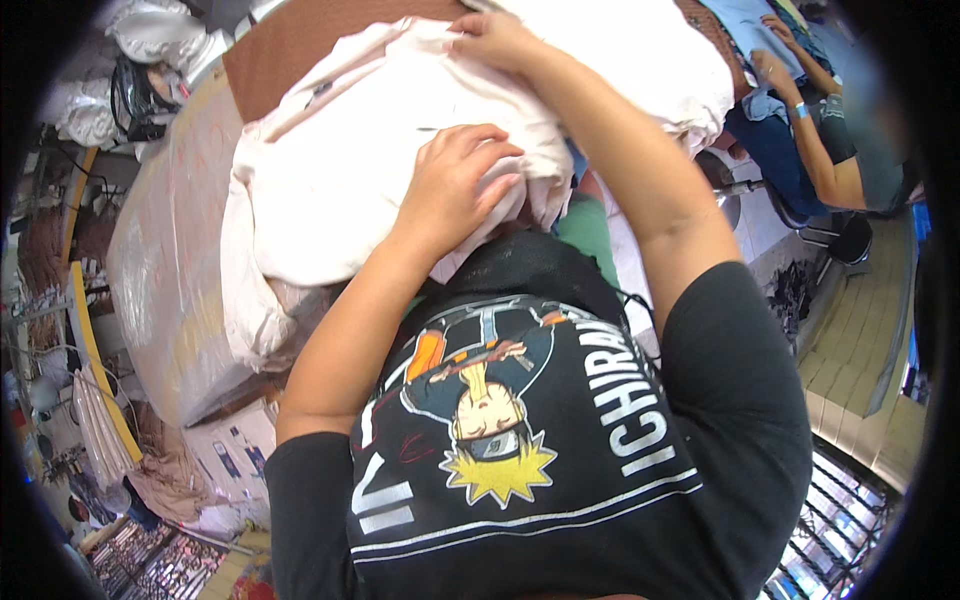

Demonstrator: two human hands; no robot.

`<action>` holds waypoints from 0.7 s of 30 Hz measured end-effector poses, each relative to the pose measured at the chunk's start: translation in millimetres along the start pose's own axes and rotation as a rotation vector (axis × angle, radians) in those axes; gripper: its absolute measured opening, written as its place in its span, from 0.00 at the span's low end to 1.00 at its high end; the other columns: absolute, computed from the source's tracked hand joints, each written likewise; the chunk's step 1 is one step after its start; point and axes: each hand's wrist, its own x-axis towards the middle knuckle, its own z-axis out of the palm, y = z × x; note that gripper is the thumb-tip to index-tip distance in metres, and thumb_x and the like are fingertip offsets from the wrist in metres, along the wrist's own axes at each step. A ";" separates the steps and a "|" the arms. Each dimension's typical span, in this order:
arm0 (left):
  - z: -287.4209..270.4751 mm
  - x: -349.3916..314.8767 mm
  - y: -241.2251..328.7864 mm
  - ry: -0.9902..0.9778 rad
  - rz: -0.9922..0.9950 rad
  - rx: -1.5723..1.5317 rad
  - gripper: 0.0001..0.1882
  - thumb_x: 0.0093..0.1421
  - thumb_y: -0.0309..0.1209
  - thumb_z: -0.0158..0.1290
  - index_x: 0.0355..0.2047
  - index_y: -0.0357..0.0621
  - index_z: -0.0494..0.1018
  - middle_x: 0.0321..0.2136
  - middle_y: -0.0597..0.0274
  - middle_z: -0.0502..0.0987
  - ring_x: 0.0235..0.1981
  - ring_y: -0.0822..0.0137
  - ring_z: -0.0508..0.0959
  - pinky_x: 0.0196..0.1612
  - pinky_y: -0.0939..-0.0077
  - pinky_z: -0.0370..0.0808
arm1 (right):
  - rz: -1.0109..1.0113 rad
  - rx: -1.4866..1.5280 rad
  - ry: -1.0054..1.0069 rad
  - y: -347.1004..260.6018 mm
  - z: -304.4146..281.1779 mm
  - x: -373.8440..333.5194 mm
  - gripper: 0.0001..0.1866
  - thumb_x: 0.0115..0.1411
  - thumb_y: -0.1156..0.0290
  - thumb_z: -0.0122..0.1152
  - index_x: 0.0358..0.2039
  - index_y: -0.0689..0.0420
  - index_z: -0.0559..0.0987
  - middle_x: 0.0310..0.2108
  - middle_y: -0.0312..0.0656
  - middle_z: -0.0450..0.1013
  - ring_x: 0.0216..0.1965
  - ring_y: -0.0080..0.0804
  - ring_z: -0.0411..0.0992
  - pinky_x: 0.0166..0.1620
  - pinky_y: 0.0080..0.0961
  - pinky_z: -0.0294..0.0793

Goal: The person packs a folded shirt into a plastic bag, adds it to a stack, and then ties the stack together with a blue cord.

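A pale, off-white garment [330, 170] lies spread over a heap in front of me, its edges hanging in folds toward my lap. My left hand [455, 185] rests on its near right part, fingers apart and slightly bent. Just beyond those fingers a small thin dark mark or object shows on the cloth, too small to name. Farther off, at the garment's far right edge, my right hand [497, 42] has its fingertips and thumb closed on the fabric. A small dark label-like patch lies near the garment's far left edge.
More white cloth [640, 60] is piled at the far right. A brown cover [290, 50] lies behind the garment, and a large plastic-wrapped bale [165, 250] stands on the left. At the upper right another person's hands [775, 65] handle light blue cloth. A yellow bar [100, 370] stands far left.
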 end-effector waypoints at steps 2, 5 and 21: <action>-8.2 4.1 -11.6 0.061 -0.020 0.068 0.12 0.49 0.31 0.57 0.36 0.47 0.75 0.42 0.61 0.73 0.47 0.59 0.70 0.51 0.65 0.64 | -0.072 -0.189 0.168 -10.1 6.3 -12.0 0.20 0.49 0.58 0.60 0.42 0.52 0.77 0.36 0.46 0.75 0.39 0.37 0.73 0.46 0.29 0.69; -31.3 6.6 -42.1 0.169 -0.122 0.103 0.13 0.48 0.29 0.57 0.37 0.48 0.75 0.42 0.59 0.72 0.46 0.57 0.70 0.51 0.64 0.65 | -0.021 -0.131 0.133 -13.2 4.0 -16.8 0.19 0.48 0.59 0.60 0.40 0.55 0.78 0.40 0.49 0.74 0.43 0.44 0.71 0.48 0.33 0.68; -41.5 -21.2 -94.4 0.097 -0.385 0.354 0.21 0.54 0.39 0.53 0.48 0.49 0.70 0.52 0.59 0.65 0.56 0.58 0.61 0.57 0.61 0.54 | 0.142 -0.601 -0.143 -3.3 -55.6 -181.2 0.10 0.48 0.64 0.60 0.22 0.58 0.79 0.19 0.46 0.74 0.22 0.41 0.74 0.29 0.34 0.71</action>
